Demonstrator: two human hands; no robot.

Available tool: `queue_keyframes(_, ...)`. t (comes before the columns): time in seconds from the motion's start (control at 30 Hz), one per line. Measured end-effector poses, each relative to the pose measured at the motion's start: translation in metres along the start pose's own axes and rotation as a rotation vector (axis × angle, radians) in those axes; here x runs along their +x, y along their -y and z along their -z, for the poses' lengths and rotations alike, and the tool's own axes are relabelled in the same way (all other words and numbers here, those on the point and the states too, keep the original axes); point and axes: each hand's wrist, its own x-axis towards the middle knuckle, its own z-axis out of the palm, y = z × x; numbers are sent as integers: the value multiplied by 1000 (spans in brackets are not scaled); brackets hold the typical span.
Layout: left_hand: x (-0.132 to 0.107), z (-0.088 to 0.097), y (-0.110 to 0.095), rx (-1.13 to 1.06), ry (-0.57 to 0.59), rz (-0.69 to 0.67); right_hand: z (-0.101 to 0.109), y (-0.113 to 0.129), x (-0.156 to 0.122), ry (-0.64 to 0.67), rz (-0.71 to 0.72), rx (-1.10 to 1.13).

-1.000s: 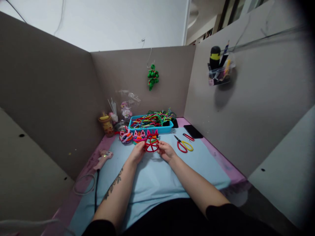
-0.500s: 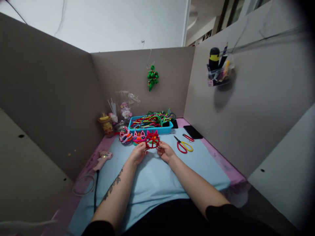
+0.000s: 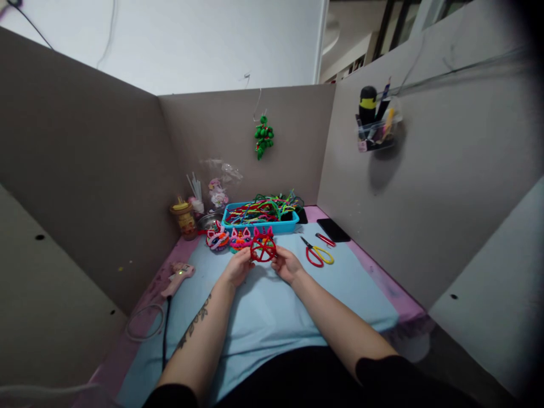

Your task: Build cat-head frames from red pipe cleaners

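The red wheel (image 3: 264,248) is up between the left fingers (image 3: 245,256) and the right fingers (image 3: 279,258) — both pinch its edge. It could bend out of shape if they squeeze or pull too hard. Just past the fingers sit three fuzzy toys (image 3: 241,241), then a blue tray (image 3: 272,228). Left of the fingers, a cup (image 3: 186,218) has marks (image 3: 186,226) — too small to read.

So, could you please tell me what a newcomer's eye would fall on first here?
Probably the red frame, held between the left hand and the right hand near mid-view, with three bright figures behind it and to its left. Next might come the blue tray heaped with colourful strands at the back, below the hanging green ornament. The scissors, with red and yellow handles, also stand out on the right.
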Motion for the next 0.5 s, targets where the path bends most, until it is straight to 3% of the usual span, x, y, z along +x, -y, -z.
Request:
queue_keyframes(0.3,3,4,2,-50,35,-30,-5,-3,-4,92,-1,-32)
queue_keyframes(0.5,2,8,-3,-138,101,13,-6,3,-7,169,-82,-22)
